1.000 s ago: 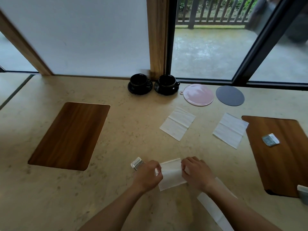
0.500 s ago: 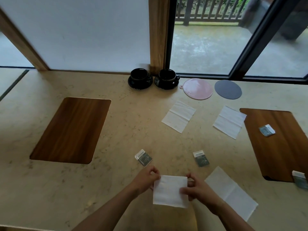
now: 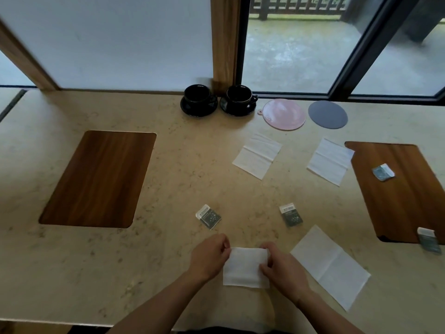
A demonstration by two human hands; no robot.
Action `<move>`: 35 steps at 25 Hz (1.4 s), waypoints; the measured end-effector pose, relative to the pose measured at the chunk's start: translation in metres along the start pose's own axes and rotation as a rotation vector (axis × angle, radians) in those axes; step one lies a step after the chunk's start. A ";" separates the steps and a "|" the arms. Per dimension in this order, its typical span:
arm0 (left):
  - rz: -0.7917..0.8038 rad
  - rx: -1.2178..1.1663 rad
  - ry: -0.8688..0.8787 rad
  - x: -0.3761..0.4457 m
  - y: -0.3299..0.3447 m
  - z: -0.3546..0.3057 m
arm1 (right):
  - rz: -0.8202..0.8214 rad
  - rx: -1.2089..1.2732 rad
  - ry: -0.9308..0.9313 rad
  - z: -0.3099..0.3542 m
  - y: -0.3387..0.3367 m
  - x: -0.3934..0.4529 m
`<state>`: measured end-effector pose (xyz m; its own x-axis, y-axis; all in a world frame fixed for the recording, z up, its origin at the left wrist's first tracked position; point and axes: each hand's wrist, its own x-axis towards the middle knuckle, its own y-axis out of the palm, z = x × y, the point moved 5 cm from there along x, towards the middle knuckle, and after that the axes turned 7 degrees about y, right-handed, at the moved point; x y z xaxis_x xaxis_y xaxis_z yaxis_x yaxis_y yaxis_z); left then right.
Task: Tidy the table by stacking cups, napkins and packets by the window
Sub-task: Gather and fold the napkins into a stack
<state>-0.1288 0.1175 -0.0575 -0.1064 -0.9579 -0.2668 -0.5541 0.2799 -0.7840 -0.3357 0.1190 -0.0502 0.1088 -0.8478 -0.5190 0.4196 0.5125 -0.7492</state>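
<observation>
Folded napkin (image 3: 245, 266) now pulled back to 6 o'clock, left hand (image 3: 209, 257) and right hand (image 3: 281, 268) pinching its edges; fold done, stacking next.

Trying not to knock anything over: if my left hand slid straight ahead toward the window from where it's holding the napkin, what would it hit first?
Probably the small dark packet just beyond your left hand, which is pinching the folded napkin. Past it the tabletop looks bare until the black cups by the window.

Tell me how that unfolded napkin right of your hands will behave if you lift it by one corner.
The unfolded napkin looks thin and creased, so it would probably droop and fold along its creases. It lies flat on the table, likely very light; a push may wrinkle it rather than slide it.
</observation>
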 end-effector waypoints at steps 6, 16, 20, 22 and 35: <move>-0.005 0.128 0.085 0.007 0.008 0.003 | -0.087 -0.139 -0.001 -0.002 0.004 -0.002; -0.143 0.148 0.093 0.004 0.003 -0.015 | -0.137 -0.174 -0.095 -0.015 -0.012 0.002; -0.161 0.144 0.171 0.008 0.017 -0.050 | -0.190 -0.179 -0.153 -0.049 -0.037 0.004; -0.142 0.133 0.188 0.010 0.031 -0.071 | -0.208 -0.201 -0.167 -0.070 -0.050 0.004; 0.094 0.148 0.152 0.017 0.123 -0.187 | -0.185 -0.345 -0.168 -0.176 -0.110 0.015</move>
<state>-0.3534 0.1233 -0.0535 -0.2809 -0.9227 -0.2639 -0.4104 0.3641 -0.8361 -0.5384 0.0736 -0.0482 0.2175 -0.9257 -0.3095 0.1231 0.3406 -0.9321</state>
